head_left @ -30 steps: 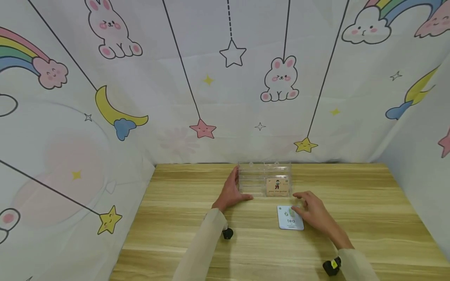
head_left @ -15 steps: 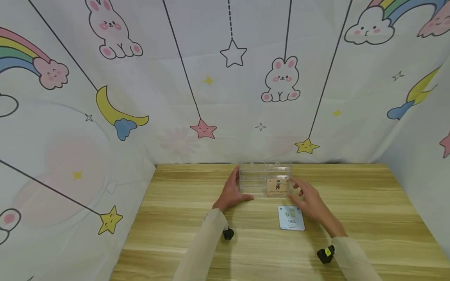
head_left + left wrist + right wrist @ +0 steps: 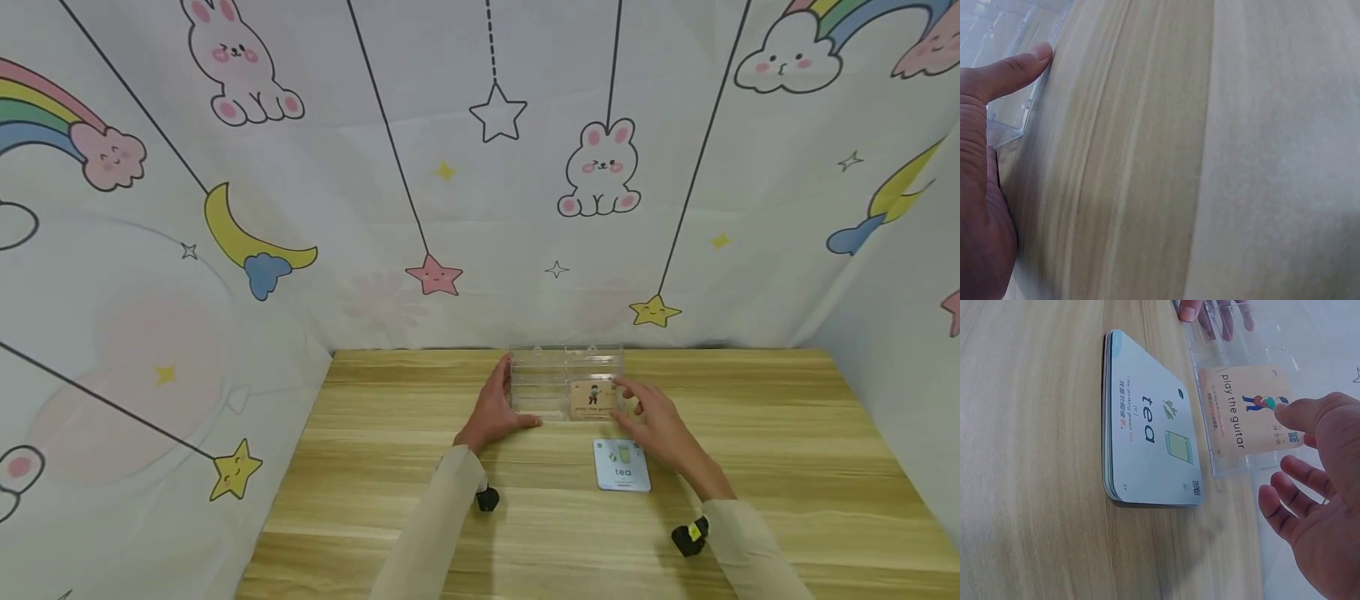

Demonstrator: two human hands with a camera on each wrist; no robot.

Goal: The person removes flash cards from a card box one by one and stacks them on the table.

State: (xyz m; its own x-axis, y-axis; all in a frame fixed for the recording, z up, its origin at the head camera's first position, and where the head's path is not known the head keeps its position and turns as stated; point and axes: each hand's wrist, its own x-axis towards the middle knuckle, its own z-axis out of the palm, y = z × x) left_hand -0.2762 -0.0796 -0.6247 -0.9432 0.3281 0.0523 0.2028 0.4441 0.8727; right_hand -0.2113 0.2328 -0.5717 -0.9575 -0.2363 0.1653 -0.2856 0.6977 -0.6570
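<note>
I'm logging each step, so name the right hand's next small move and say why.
Probably close the right hand on the "play the guitar" card: its thumb already touches that card, which stands in the clear box the left hand steadies.

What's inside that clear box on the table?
The clear box holds one card standing against its front wall, reading "play the guitar". The right hand reaches its right end. Anything behind the card is hidden; the left part looks empty.

Light wooden table (image 3: 375, 467). On it: clear acrylic card box (image 3: 564, 382) near far edge. Stack of "tea" flashcards (image 3: 621, 465) lies flat just before it.
</note>
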